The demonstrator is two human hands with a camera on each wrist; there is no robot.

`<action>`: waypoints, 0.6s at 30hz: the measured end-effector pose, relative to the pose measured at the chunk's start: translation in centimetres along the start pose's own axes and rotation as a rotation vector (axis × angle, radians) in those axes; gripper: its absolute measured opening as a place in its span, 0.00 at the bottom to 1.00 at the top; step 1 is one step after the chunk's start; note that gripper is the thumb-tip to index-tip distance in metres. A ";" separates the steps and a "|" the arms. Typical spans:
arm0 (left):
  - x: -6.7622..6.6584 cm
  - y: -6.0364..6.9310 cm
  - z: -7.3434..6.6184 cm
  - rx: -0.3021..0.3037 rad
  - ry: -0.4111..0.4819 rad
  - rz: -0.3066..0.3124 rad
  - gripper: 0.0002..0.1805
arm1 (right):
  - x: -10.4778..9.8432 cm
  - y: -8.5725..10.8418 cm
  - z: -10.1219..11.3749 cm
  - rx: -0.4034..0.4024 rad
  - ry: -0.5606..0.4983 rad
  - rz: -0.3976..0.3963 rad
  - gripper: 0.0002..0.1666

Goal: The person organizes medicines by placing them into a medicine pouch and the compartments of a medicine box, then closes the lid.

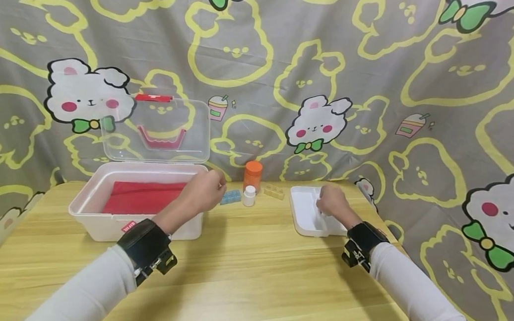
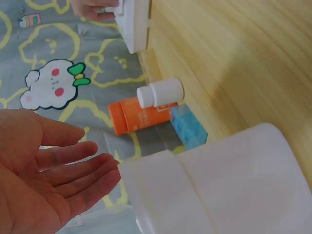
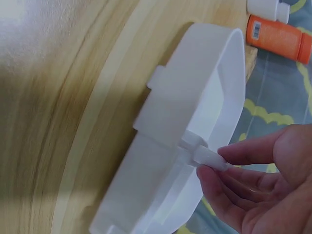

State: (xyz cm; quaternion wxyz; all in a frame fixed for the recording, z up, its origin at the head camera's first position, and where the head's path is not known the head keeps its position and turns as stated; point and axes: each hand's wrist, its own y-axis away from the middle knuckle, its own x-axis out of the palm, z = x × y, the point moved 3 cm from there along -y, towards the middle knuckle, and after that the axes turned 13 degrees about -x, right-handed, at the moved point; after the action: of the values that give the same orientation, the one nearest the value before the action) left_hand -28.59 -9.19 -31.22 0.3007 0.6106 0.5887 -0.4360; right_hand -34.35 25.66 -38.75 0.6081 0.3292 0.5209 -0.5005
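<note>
My right hand [image 1: 333,204] is over a shallow white divided box [image 1: 304,214] on the right of the table. Between thumb and fingers it pinches a small white tube-like piece [image 3: 210,158], right at the box's inner divider; whether the piece is loose or joined to the divider I cannot tell. My left hand [image 2: 53,175] holds nothing, its fingers loosely extended beside the right rim of a translucent white storage bin [image 1: 142,224]. Inside that bin lies a red fabric item [image 1: 145,195]. The bin's clear lid [image 1: 196,130] stands raised behind it.
Between bin and box stand an orange bottle [image 1: 253,173] and a smaller white bottle [image 1: 249,196]. A blue translucent pill case [image 1: 230,197] and a yellowish one [image 1: 274,192] lie beside them. A patterned curtain [image 1: 252,96] hangs behind the wooden table [image 1: 256,275].
</note>
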 end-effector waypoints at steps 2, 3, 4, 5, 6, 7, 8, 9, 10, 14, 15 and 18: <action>0.3 0.1 -0.1 0.002 0.004 0.001 0.11 | 0.1 0.2 0.3 0.010 -0.020 0.036 0.19; 0.4 0.1 -0.1 0.003 0.005 0.004 0.10 | 0.1 0.4 0.5 0.013 -0.030 0.054 0.19; 0.5 0.2 -0.2 0.004 0.006 0.005 0.10 | 0.1 0.6 0.8 0.011 -0.037 0.068 0.18; 0.7 0.2 -0.2 0.004 0.011 0.003 0.09 | 0.1 0.7 1.0 0.011 -0.047 0.082 0.16; 0.9 0.2 -0.2 0.003 0.014 0.005 0.09 | 0.1 0.9 1.3 0.014 -0.065 0.097 0.14; 1.0 0.2 -0.2 0.006 0.017 0.006 0.09 | 0.2 1.0 1.6 0.017 -0.081 0.110 0.11; 1.2 0.3 -0.2 0.010 0.020 0.004 0.09 | 0.2 1.1 1.9 0.024 -0.100 0.124 0.08; 1.4 0.3 -0.2 0.012 0.023 0.007 0.09 | 0.3 1.3 2.1 0.028 -0.121 0.131 0.05; 1.7 0.3 -0.3 0.011 0.028 0.008 0.09 | 0.3 1.4 2.4 0.033 -0.144 0.138 0.03; 2.7 0.2 -0.3 -0.009 0.044 0.041 0.09 | 0.8 1.8 3.6 0.034 -0.243 0.145 0.13; 2.9 0.2 -0.2 -0.011 0.047 0.041 0.09 | 0.9 1.9 3.9 0.035 -0.265 0.144 0.14; 3.7 0.1 -0.2 0.015 0.048 0.017 0.10 | 1.4 2.2 4.8 0.026 -0.314 0.151 0.18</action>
State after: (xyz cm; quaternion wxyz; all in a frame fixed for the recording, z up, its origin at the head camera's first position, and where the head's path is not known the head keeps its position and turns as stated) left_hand -28.72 -7.32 -34.44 0.2855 0.6282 0.5873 -0.4230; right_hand -30.91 21.51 -39.20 0.7137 0.2929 0.3868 -0.5053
